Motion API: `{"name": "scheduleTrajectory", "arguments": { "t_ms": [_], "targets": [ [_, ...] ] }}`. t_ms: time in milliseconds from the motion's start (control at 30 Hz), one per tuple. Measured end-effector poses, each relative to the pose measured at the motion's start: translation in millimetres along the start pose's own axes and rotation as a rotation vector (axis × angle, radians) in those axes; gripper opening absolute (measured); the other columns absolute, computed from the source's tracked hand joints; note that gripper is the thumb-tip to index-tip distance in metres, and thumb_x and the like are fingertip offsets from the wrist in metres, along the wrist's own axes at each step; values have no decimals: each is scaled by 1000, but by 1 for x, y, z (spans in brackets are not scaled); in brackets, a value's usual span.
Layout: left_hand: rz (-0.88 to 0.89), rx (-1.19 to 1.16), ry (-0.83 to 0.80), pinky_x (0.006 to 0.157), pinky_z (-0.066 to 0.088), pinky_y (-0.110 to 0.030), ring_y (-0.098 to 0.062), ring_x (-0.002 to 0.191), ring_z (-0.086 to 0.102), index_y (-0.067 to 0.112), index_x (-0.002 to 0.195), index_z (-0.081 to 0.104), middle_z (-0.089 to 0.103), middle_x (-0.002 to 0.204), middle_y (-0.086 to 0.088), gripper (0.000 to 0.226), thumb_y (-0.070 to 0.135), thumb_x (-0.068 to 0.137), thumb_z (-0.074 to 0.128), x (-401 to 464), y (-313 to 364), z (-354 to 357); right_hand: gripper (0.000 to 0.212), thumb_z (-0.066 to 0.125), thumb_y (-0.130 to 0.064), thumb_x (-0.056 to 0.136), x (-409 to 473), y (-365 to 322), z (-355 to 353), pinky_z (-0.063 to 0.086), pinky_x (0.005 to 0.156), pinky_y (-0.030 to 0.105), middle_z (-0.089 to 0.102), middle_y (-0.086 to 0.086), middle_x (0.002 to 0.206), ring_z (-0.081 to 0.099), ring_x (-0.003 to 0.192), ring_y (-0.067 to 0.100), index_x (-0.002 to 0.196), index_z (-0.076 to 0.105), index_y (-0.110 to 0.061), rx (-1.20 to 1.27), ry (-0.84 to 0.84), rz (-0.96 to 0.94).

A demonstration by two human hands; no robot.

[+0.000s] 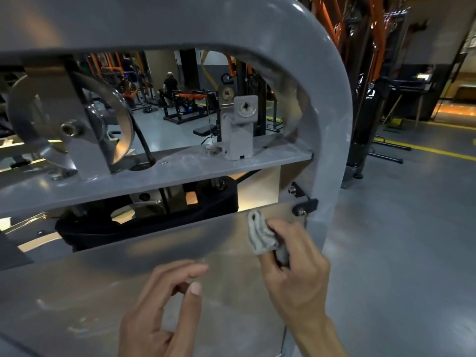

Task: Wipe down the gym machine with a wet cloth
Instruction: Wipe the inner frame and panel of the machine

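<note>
Closest to you, your left hand (164, 305) hangs in front of the machine's clear shield panel (108, 292) with its fingers loosely curled and holding nothing; it seems to wait there as a steadying hand, though you cannot tell whether any fingertip touches the panel. Just to its right, your right hand (293, 264) grips the bunched grey cloth (260, 235), fingers curled round the wad so that a firm pad sticks out beyond your fingertips, which suits rubbing a flat surface. The cloth sits against the upper right part of the panel, just below the small black bracket (305, 206) that fixes it to the curved grey frame (332, 119), so the work in hand looks like wiping along the panel's top edge. Whether the cloth is wet does not show. Above the panel a flat grey shelf (180, 168) crosses the frame and carries a pulley wheel (72, 124) and a grey block (239, 135); dust there looks possible but is hard to judge. The dark parts between shelf and panel are shadowed and unclear. The machine's lower half and left side are cut off. Beyond the frame's opening lie other orange-and-black machines (185, 104) and a distant person (170, 82), too small to describe.
</note>
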State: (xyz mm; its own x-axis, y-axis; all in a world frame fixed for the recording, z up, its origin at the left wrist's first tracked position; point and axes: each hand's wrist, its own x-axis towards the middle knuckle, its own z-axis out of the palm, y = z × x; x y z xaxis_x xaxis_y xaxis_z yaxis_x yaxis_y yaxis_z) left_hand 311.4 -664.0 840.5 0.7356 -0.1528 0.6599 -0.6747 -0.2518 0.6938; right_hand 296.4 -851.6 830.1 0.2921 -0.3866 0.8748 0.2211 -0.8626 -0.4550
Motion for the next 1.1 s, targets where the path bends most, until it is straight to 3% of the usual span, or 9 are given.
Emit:
{"name": "scheduleTrajectory", "arguments": {
  "t_ms": [133, 233, 333, 533, 700, 867, 967, 1033, 1100],
  "targets": [
    [-8, 15, 10, 74, 52, -29, -14, 89, 68, 33, 99, 73, 70, 105, 2, 18, 39, 90, 58, -2, 2, 7, 21, 74, -15, 83, 12, 16, -18, 36, 68, 3, 65, 0, 83, 50, 69, 7, 102, 67, -11, -62, 92, 85],
    [-8, 33, -6, 74, 51, -19, -11, 86, 68, 34, 99, 72, 70, 104, 4, 18, 39, 89, 57, -2, 6, 12, 29, 77, -10, 78, 7, 1, -4, 36, 68, -2, 66, -3, 84, 51, 70, 3, 104, 65, -14, 4, 61, 80],
    [-15, 30, -13, 80, 50, -16, -13, 87, 69, 33, 99, 72, 71, 106, 2, 20, 40, 89, 57, -1, 10, 15, 38, 78, -9, 76, 11, -4, -3, 44, 64, 7, 68, -5, 86, 56, 71, 3, 107, 60, -21, 42, 31, 67],
    [-4, 37, 7, 78, 50, -16, -11, 85, 68, 29, 92, 75, 70, 103, 4, 20, 38, 89, 58, -2, 13, 21, 19, 67, -11, 84, 46, -5, -16, 38, 65, 4, 61, -14, 85, 53, 71, 2, 102, 71, -13, 0, 105, 144],
    [-18, 29, 14, 78, 49, -15, -12, 85, 68, 27, 93, 74, 71, 103, 4, 20, 38, 89, 58, -5, 15, 26, 23, 62, -23, 84, 43, -17, -18, 44, 57, 21, 67, -13, 90, 57, 70, 7, 104, 71, -23, 8, -126, 108],
    [-4, 23, 19, 79, 51, -19, -14, 87, 68, 29, 98, 73, 71, 104, 3, 19, 38, 89, 58, -4, 14, 23, 14, 64, -23, 82, 58, -1, -31, 38, 58, 25, 62, -12, 78, 50, 65, 7, 94, 70, -22, -103, -33, 203],
    [-23, 22, 30, 81, 52, -19, -14, 88, 70, 30, 101, 73, 72, 105, 2, 19, 38, 89, 59, -6, 13, 22, 21, 60, -23, 83, 45, -27, -16, 46, 56, 30, 64, -12, 86, 56, 69, 11, 102, 70, -23, -53, -110, 160],
    [-13, 27, 30, 81, 53, -18, -12, 88, 70, 32, 102, 72, 73, 105, 3, 16, 29, 89, 65, -7, 13, 22, 25, 56, -27, 84, 35, -50, 2, 51, 54, 35, 65, -10, 91, 59, 70, 14, 106, 67, -23, 39, -206, 90],
    [-3, 54, 26, 79, 52, -14, -9, 87, 70, 37, 101, 72, 74, 102, 7, 28, 16, 83, 68, -7, 14, 23, 25, 55, -27, 85, 30, -62, 13, 53, 50, 38, 63, -9, 92, 59, 67, 15, 108, 64, -23, 105, -272, 42]
  ]
}}
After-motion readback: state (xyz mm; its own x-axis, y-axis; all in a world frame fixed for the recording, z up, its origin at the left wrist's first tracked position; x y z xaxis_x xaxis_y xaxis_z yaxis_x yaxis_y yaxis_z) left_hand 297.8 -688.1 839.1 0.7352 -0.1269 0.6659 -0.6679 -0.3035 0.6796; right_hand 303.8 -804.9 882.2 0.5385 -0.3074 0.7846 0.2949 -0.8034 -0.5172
